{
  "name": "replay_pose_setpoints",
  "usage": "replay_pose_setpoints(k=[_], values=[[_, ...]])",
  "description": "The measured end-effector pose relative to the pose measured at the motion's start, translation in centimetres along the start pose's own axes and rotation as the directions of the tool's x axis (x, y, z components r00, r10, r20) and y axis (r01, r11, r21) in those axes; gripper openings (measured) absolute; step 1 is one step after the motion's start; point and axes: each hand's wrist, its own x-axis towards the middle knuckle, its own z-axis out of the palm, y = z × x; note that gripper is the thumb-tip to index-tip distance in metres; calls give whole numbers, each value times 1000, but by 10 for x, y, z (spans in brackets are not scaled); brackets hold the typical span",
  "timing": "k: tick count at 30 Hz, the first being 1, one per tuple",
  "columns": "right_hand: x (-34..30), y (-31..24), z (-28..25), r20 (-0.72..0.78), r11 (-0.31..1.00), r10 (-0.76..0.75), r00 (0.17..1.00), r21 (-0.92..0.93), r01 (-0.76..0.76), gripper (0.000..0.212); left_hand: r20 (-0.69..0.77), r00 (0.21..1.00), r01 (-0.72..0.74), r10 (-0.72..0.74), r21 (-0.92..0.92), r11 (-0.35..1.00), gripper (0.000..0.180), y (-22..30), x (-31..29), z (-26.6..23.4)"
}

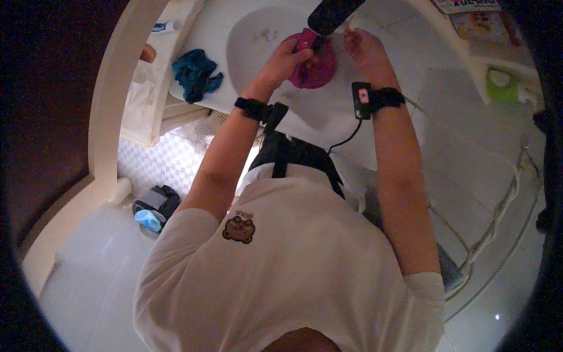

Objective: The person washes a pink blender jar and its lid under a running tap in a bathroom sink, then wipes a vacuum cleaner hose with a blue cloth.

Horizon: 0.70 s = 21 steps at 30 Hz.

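Note:
My left hand reaches over the washbasin, its thumb and fingers closed on a flat pink piece. Just below and beside it, a round magenta bowl sits in the washbasin, with dark bits or shadow inside that I cannot identify. On the bowl's right, my right hand is raised with curled fingers pinched together; what they hold, if anything, is too small to name. A black cylindrical object slants in from the top edge and partly covers the space between both hands.
A crumpled teal cloth lies on the washbasin's left edge. Further left, a shelf holds a tube. At right are packages and a green item on a ledge. A dark bundle lies on the floor.

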Motion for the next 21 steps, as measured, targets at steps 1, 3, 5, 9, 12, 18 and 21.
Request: replay_pose_setpoints(k=[1, 3, 5, 9, 12, 18, 21], values=[[4, 10, 5, 10, 998, 51, 999, 25, -52, 23, -6, 1000, 17, -17, -40, 999, 28, -1, -1, 2], [14, 27, 14, 13, 991, 91, 996, 94, -92, 24, -4, 1000, 14, -15, -62, 998, 29, -2, -1, 8], [19, 38, 16, 67, 856, 245, 967, 453, -248, 25, 2, 1000, -19, 19, -15, 1000, 30, -6, 4, 15], [9, 26, 6, 302, 319, 405, 863, 838, -443, 25, -25, 1000, -4, 5, 21, 1000, 33, -16, 14, 17], [-2, 5, 2, 285, 309, 474, 833, 832, -461, 22, -49, 999, 22, -20, 43, 999, 35, -22, 16, 8], [16, 8, 2, 197, 537, 591, 782, 628, -564, 29, -85, 996, 40, -41, -13, 999, 28, -22, 5, 4], [20, 24, 9, 252, 654, 537, 805, 479, -586, 30, -73, 996, 54, -60, -78, 995, 28, -17, -2, 9]])
